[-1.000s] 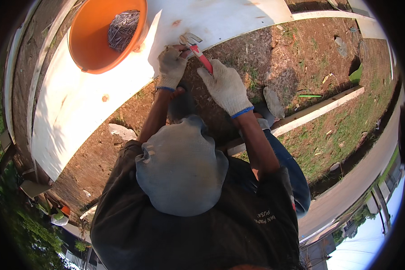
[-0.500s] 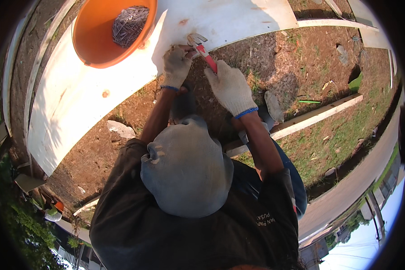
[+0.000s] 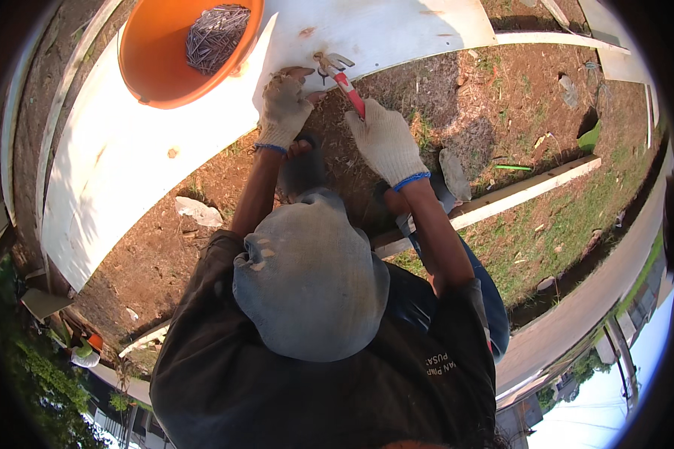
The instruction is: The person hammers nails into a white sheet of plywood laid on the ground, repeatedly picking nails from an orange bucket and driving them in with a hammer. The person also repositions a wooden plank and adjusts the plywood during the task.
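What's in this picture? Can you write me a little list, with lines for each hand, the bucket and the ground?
Right hand: gloved in off-white knit with blue cuff, gripping a red-handled metal claw hammer
Left hand: gloved likewise, at the edge of a large flat white board; whether it holds anything is unclear
Bucket: round orange bucket, resting on the board
Inside bucket: heap of thin metal nails
Ground: brown soil, patches of green grass

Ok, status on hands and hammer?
Right hand grips red hammer at white board; left hand at board's edge. Orange bucket off left, apart from both hands.
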Motion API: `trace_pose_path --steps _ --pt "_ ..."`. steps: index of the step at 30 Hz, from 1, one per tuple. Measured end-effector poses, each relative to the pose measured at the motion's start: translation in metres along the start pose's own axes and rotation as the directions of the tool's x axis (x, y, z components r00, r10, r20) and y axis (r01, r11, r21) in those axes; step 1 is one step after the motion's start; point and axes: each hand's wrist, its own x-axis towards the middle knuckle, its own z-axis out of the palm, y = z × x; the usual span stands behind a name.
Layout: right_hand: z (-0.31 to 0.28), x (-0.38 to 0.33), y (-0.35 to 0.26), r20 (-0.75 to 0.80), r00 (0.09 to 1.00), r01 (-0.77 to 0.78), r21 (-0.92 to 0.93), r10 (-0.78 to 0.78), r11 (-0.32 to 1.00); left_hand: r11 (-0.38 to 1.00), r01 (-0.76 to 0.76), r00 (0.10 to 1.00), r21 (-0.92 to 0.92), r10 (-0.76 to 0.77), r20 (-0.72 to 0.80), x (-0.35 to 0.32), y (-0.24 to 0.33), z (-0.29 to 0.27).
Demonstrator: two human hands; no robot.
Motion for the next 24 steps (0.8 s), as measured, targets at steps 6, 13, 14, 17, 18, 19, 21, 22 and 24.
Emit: trace_pose_path --steps 6,13,14,17,18,19,21,22,24 --pt "-0.005 -0.017 -0.012 -0.117 0.991 0.073 0.110 -0.060 0.991 0.745 -0.120 0.985 0.657 0.171 -0.014 -0.032 -0.088 0.005" --pt "0.003 -0.021 -0.008 -0.100 0.995 0.041 0.147 -0.027 0.988 0.705 -0.089 0.985 0.703 0.169 -0.045 -0.034 -0.070 0.001" --pt "0.004 -0.021 -0.012 -0.132 0.991 0.052 0.195 -0.027 0.979 0.652 -0.069 0.987 0.755 0.157 -0.046 -0.036 -0.073 -0.001" --pt "0.011 0.004 0.002 0.033 0.999 0.024 -0.051 -0.022 0.998 0.331 -0.038 0.978 0.943 0.205 -0.033 -0.023 -0.088 0.010" --pt "0.008 0.005 0.000 -0.019 0.998 0.062 -0.002 -0.062 0.998 -0.041 -0.004 0.980 0.999 0.200 0.012 -0.017 -0.095 0.014" --pt "0.003 0.002 -0.003 -0.072 0.993 0.102 0.046 -0.099 0.994 0.274 -0.025 0.974 0.961 0.225 -0.039 -0.024 -0.101 0.017" --pt "0.007 -0.011 -0.007 -0.134 0.988 0.096 0.137 -0.077 0.986 0.578 -0.065 0.963 0.814 0.252 -0.102 -0.027 -0.084 0.010" --pt "0.011 -0.016 -0.007 -0.156 0.987 0.072 0.180 -0.044 0.981 0.589 -0.065 0.961 0.805 0.254 -0.109 -0.029 -0.081 0.010" --pt "0.013 -0.011 -0.001 -0.126 0.991 0.070 0.127 -0.054 0.989 0.579 -0.039 0.949 0.815 0.277 -0.151 -0.025 -0.085 0.011"
